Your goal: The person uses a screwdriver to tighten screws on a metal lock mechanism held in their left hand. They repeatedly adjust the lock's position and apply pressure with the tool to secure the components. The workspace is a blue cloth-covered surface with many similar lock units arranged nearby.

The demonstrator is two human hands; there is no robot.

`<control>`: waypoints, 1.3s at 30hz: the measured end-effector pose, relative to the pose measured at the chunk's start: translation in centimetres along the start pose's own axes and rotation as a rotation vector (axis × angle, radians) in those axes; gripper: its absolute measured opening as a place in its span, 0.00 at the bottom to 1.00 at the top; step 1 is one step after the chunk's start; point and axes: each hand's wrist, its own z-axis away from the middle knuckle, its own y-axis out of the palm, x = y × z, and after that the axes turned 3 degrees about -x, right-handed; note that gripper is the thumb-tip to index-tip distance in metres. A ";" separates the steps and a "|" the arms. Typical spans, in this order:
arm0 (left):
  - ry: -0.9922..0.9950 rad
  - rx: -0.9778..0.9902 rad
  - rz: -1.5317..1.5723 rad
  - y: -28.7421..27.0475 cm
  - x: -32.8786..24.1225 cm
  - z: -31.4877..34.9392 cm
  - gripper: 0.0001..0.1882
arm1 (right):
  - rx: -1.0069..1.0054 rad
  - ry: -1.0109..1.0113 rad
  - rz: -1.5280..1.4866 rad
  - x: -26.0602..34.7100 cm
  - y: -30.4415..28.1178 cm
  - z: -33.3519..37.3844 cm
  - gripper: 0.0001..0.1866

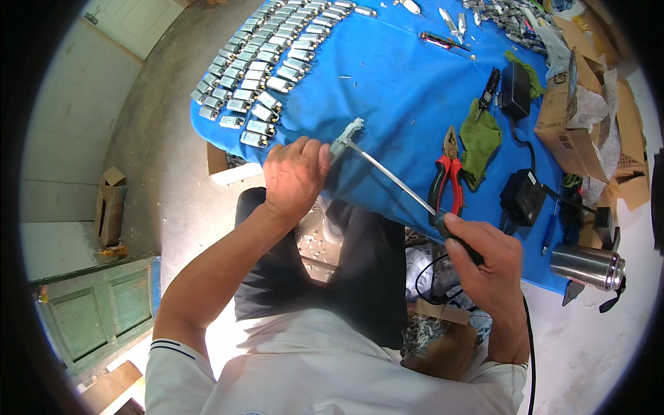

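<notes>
Jutting forward-right from left grip (297, 173): pale grey part (342, 143).

I see a steel flask (582, 265) at the frame's right, a cardboard box (559, 131) upper right, a white door (137, 26) upper left.

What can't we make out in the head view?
Head view:
Grey part: lower end hidden inside the left hand.
Tool: handle partly covered by the right hand; tip too small to tell its exact contact.
Metal pieces: far rows cut off by the top edge.
</notes>
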 end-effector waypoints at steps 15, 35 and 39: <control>0.005 -0.008 0.015 0.0 0.0 -0.1 0.13 | 0.165 -0.125 0.274 2.9 -0.5 -2.3 0.18; -0.010 -0.008 0.041 0.0 0.0 0.1 0.13 | 0.361 0.453 -0.582 -7.8 -0.9 -4.3 0.16; 0.024 -0.049 0.021 0.3 0.1 -0.1 0.13 | 0.370 0.655 -0.799 -8.4 -0.5 -4.5 0.16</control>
